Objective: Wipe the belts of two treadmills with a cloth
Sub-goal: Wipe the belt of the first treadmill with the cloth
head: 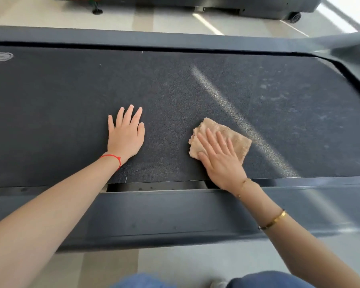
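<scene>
A dark, rough treadmill belt (175, 90) runs across the view from left to right. My left hand (126, 134) lies flat on it with fingers straight and spread. To its right, my right hand (218, 154) presses flat on a folded beige cloth (237, 140) that lies on the belt near its front edge. The fingers of that hand are straight on the cloth. Pale dusty marks show on the belt's right part (283, 96).
A grey side rail (164, 215) borders the belt on my side and another (133, 37) on the far side. A second dark machine (247, 7) stands on the light floor beyond. A blurred grey bar (345, 43) crosses the upper right. My knees are at the bottom.
</scene>
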The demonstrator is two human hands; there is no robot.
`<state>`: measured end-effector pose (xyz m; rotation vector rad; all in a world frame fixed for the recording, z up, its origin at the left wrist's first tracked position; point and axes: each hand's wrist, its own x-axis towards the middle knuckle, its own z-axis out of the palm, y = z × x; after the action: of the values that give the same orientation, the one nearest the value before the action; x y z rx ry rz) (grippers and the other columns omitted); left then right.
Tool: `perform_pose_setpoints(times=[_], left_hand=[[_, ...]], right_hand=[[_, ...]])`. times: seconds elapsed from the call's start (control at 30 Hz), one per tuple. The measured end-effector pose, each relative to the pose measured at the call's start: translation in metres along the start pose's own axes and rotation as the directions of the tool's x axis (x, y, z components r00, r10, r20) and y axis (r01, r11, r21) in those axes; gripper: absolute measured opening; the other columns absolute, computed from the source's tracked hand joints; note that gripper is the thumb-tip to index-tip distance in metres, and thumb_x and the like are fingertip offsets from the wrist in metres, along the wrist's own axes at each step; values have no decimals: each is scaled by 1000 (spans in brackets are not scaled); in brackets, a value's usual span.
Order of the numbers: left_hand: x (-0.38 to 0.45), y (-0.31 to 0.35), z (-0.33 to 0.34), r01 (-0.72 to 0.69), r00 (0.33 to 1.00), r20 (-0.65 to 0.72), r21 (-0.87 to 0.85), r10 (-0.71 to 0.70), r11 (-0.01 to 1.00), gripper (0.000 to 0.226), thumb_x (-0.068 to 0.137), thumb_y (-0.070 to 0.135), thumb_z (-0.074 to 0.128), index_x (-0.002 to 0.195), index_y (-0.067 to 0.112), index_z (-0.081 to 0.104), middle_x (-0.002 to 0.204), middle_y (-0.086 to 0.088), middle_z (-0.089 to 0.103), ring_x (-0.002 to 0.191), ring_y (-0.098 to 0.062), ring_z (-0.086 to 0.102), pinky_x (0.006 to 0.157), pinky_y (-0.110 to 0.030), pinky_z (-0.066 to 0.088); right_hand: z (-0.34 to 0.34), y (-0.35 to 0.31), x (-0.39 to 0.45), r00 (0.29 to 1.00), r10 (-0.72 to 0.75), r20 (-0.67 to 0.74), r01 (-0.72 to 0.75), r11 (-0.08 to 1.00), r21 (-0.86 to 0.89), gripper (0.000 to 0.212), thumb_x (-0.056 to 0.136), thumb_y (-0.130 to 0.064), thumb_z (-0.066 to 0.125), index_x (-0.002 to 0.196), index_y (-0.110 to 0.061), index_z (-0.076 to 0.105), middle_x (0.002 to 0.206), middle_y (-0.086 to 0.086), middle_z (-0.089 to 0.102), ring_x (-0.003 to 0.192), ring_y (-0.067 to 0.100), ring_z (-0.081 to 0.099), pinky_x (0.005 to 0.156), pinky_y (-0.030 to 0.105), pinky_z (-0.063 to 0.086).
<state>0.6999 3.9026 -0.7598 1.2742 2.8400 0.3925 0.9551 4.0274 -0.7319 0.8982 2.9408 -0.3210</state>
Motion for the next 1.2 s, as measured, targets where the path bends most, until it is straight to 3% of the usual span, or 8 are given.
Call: perform_pose_setpoints(times=[0.17,0.3,0.47,0.57,0.67,0.93,1.1,1.2], left_hand=[[-1,0,1,-1,1000,-21,-6,1,1000,52,107,30,30,158,23,25,165,-4,20,153,-27,12,122,-57,5],[-2,0,-1,1,1000,-10,-29,-1,1000,52,107,30,30,158,22,25,165,-5,20,153,-28,11,122,-58,4],[-5,17,-2,-1,999,34,-65,3,998,54,106,31,30,158,20,24,166,-4,17,154,-25,6,120,-62,-1],[-3,41,0,-97,994,45,-33,98,995,54,106,32,29,158,20,23,166,-3,17,154,-24,7,120,-62,-1],[6,72,5,-177,982,57,-7,177,984,54,106,33,28,158,21,21,166,-3,16,154,-24,6,121,-62,-1],[59,143,23,-160,987,23,-26,161,987,55,106,31,29,158,19,19,166,-5,14,154,-25,5,119,-64,-1],[94,163,32,-90,996,22,-10,91,996,55,106,32,28,159,20,18,167,-4,13,154,-26,5,119,-64,-3],[106,170,37,-45,998,33,-1,45,999,55,106,32,28,159,21,17,167,-4,12,154,-26,4,119,-64,-3]], right_hand=[[12,-62,3,964,-265,25,263,963,51,54,107,-40,21,157,-33,2,165,-10,-1,152,20,-7,122,41,-8],[9,-46,7,941,-337,29,335,941,49,55,107,-39,24,157,-29,4,164,-11,1,152,18,-3,123,38,-5],[-2,24,13,996,-93,16,94,994,-60,60,105,-45,23,157,-26,0,165,-4,-4,152,21,-8,123,43,-1],[-9,60,13,995,101,-17,-101,995,20,60,104,-48,22,157,-31,0,165,-7,-8,152,19,-10,123,38,-7],[-10,68,15,989,146,-30,-145,988,50,56,105,-47,17,157,-34,-1,165,-10,-10,152,18,-12,122,37,-9],[-19,108,30,972,-234,4,233,971,52,55,105,-43,18,157,-29,12,165,-7,2,152,17,-6,123,36,-7],[-43,196,94,994,78,-82,-75,996,47,54,106,-41,22,157,-29,11,165,-2,0,152,22,-6,123,40,-8],[-50,206,138,967,244,-69,-238,967,88,53,107,-42,18,158,-30,10,166,-5,0,152,20,-7,123,41,-7]])
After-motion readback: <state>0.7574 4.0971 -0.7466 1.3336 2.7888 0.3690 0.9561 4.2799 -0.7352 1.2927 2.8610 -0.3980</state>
